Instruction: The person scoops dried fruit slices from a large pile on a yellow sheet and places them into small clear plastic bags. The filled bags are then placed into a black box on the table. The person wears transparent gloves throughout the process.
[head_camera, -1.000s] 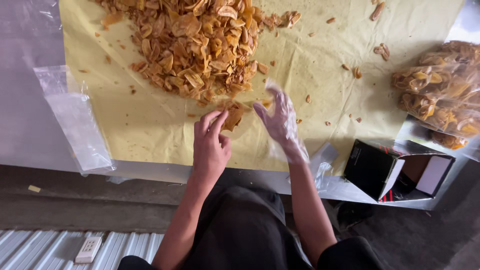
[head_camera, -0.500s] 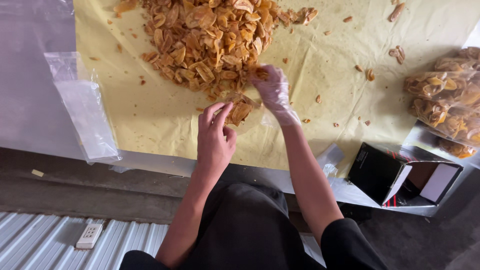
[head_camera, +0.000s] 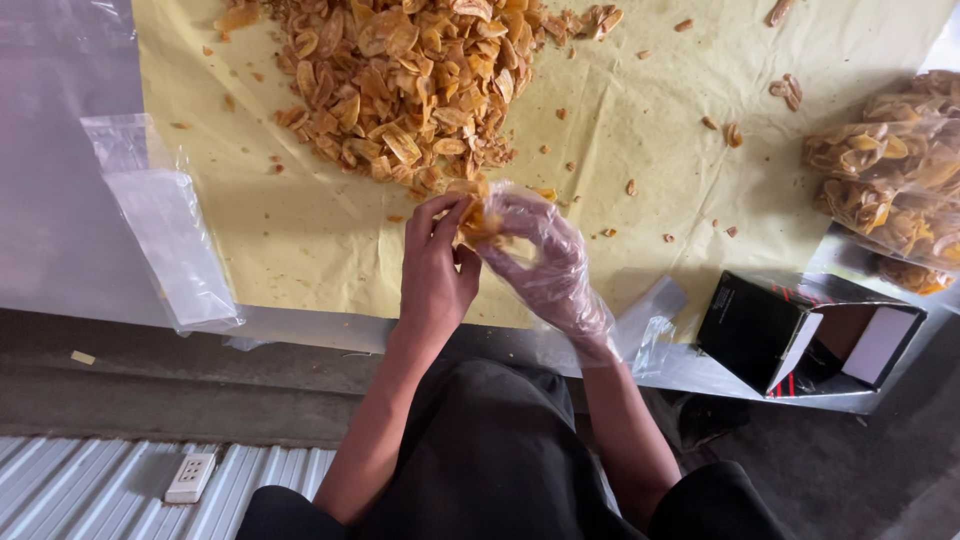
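At the near edge of the chip pile (head_camera: 400, 90) on the yellow paper (head_camera: 300, 240), my bare left hand (head_camera: 435, 270) and my plastic-gloved right hand (head_camera: 545, 265) close together around a small clump of chips (head_camera: 478, 222). These look light, brittle and greasy, so I'd cup them loosely from beneath. Half a second ago the hands were apart, the right reaching into the pile.

This looks like a small snack-packing workshop rather than a home kitchen. A big heap of fried chips (head_camera: 410, 85) lies loose on yellow paper (head_camera: 300, 230) spread over a plastic-covered table (head_camera: 60, 200), with empty clear bags (head_camera: 160, 225) to one side and filled bags (head_camera: 890, 170) on the other. Below are a rough concrete floor (head_camera: 150, 390) and corrugated metal sheet (head_camera: 90, 490).
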